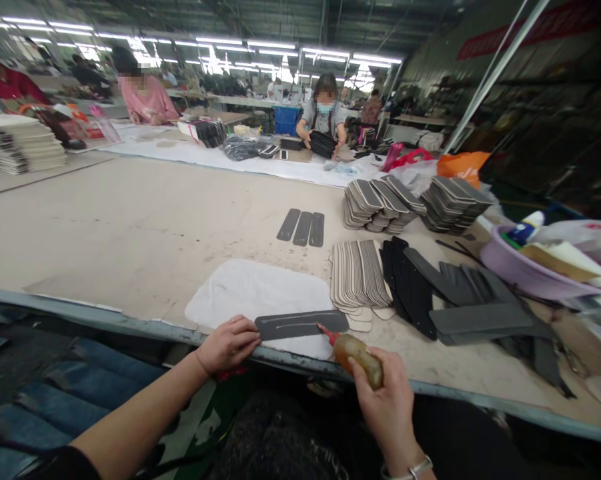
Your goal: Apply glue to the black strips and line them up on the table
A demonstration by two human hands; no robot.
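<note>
Amber, red-tipped squeeze bottle (347, 350) at a long, dark-grey, round-cornered strip (285, 327)

The right hand (387, 390) grips the bottle, fingers closed around it, tip at the strip; the left hand (230, 343) touches the strip's left end, probably to steady it, pinching or pressing I cannot tell. A rounded white sheet (230, 293) lies beneath, reaching the tan counter's (105, 233) front edge. Beyond, cream-edged grey stacks (367, 197) crowd the right; leftward the counter leaves wide room

Surface (105, 227), near edge: cloth (240, 287), one strip (300, 330) lying across it. Behind the cloth: three strips (303, 228) side by side. Right of the cloth: pad row (357, 273); far right: basin (510, 267).
</note>
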